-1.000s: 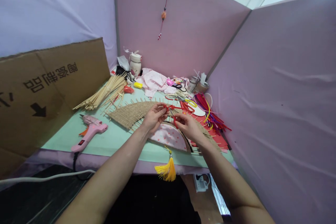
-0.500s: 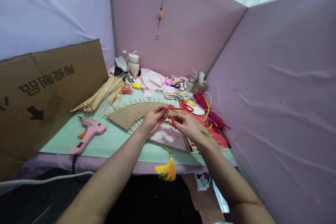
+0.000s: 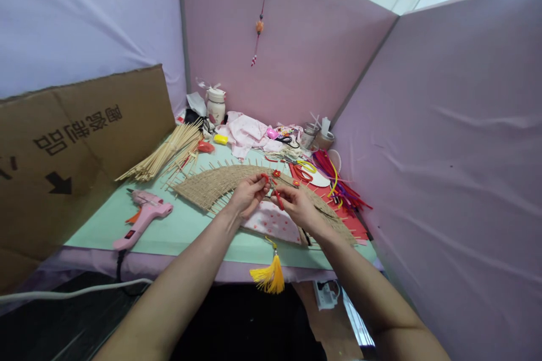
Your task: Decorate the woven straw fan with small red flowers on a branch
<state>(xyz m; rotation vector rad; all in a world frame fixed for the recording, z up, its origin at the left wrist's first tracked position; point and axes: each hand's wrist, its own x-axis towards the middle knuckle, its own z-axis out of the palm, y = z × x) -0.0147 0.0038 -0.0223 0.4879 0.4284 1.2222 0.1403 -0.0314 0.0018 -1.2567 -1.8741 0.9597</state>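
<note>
My left hand (image 3: 249, 194) is closed in a pinch on a red pipe cleaner (image 3: 265, 177). In my right hand (image 3: 295, 203) is a small red-handled tool (image 3: 279, 201); its metal tip points toward the pipe cleaner, and I cannot tell if it is pliers or scissors. Both hands are above a fan-shaped piece (image 3: 212, 183) of woven twine on thin sticks. Pink dotted fabric (image 3: 271, 222) covers its inner part, and a yellow tassel (image 3: 269, 275) hangs at the front. Small red flowers (image 3: 276, 173) lie on the twine just beyond my fingers.
A pink glue gun (image 3: 144, 217) lies at left, near a bundle of sticks (image 3: 165, 152) and a cardboard box (image 3: 80, 146). Scissors (image 3: 305, 167), red sheets (image 3: 353, 224) and coloured pipe cleaners (image 3: 339, 180) are at right. A white bottle (image 3: 215, 105) stands behind.
The long red strip that stretched rightward from my fingers no longer shows; only a short red end is by the tool's tip. My hands have hardly moved.
</note>
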